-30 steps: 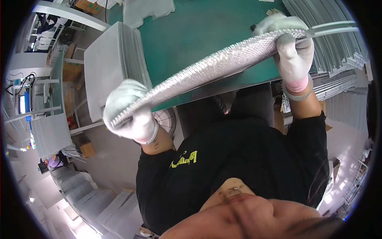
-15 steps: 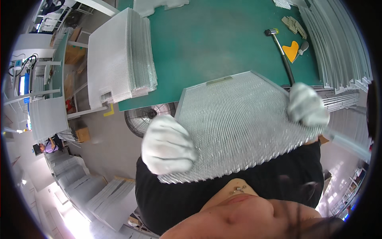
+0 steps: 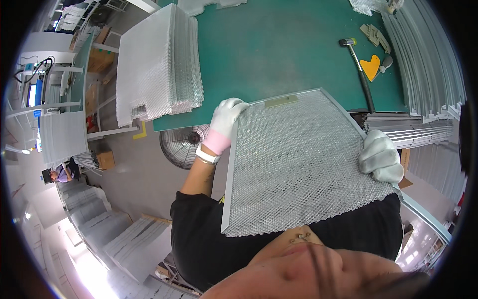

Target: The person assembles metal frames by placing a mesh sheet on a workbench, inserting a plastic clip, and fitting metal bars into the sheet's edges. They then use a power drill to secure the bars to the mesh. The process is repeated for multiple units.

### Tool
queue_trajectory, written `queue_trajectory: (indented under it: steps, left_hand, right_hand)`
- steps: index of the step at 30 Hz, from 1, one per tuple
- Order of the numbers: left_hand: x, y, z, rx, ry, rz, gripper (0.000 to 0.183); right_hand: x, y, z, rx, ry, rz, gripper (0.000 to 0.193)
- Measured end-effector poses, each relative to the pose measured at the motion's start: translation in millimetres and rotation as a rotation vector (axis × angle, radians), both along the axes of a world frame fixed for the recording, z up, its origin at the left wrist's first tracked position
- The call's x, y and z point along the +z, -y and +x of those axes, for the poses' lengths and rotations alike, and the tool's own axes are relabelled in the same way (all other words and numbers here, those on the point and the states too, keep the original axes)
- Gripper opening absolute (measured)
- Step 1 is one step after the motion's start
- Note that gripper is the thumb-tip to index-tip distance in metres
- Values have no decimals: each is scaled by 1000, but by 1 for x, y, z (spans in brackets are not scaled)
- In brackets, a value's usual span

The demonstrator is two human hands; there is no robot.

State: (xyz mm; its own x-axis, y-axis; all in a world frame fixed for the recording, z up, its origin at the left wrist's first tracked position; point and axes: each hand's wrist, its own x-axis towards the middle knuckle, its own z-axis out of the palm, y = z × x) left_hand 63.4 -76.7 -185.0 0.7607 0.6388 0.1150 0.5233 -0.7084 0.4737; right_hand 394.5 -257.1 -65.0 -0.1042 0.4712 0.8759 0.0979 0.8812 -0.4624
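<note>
A silver metal mesh filter panel (image 3: 298, 164) is tilted between my body and the table's front edge. Thin metal frame strips run along its far, left and right sides, while the near edge shows bare, ragged mesh. A pale beige tab (image 3: 281, 101) sits on the far strip. My left hand (image 3: 226, 119), in a white and pink glove, is closed around the far left corner. On the right side strip, my gloved right hand (image 3: 381, 157) is closed, its fingers curled over the edge; its thumb is hidden.
The green table (image 3: 259, 55) bears a stack of mesh sheets (image 3: 149, 65) at left, and a mallet (image 3: 358, 74), an orange scraper piece (image 3: 370, 67), a grey-handled tool (image 3: 386, 63) and beige strips (image 3: 375, 37) at right. Frame strips (image 3: 423, 60) pile beyond. A fan (image 3: 181, 147) stands below.
My left hand has moved from the near left part of the panel up to its far left corner. My right hand has slid nearer along the right edge.
</note>
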Motion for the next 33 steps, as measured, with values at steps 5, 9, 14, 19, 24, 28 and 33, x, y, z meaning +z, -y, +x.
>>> queue_trajectory:
  steps: [5,9,14,19,24,28,33]
  left_hand:
    - [-6,-14,5,-83,46,-2,25]
    - [-15,-10,1,-72,141,13,22]
    - [-21,-12,6,-28,152,-6,19]
    - [-32,-14,6,-3,171,117,14]
    - [-55,-6,7,198,346,105,21]
    - [-73,-5,8,329,465,-74,39]
    - [15,-4,23,74,688,-154,30]
  right_hand:
    - [1,9,-5,-51,1,15,19]
    - [-7,12,-1,4,7,30,22]
    - [-2,15,12,148,76,-23,26]
    - [-5,12,10,71,28,-42,22]
    - [18,-3,-7,-128,-67,-155,12]
    - [10,-15,-1,-118,-138,-113,17]
    - [21,-51,7,-140,-201,-183,34]
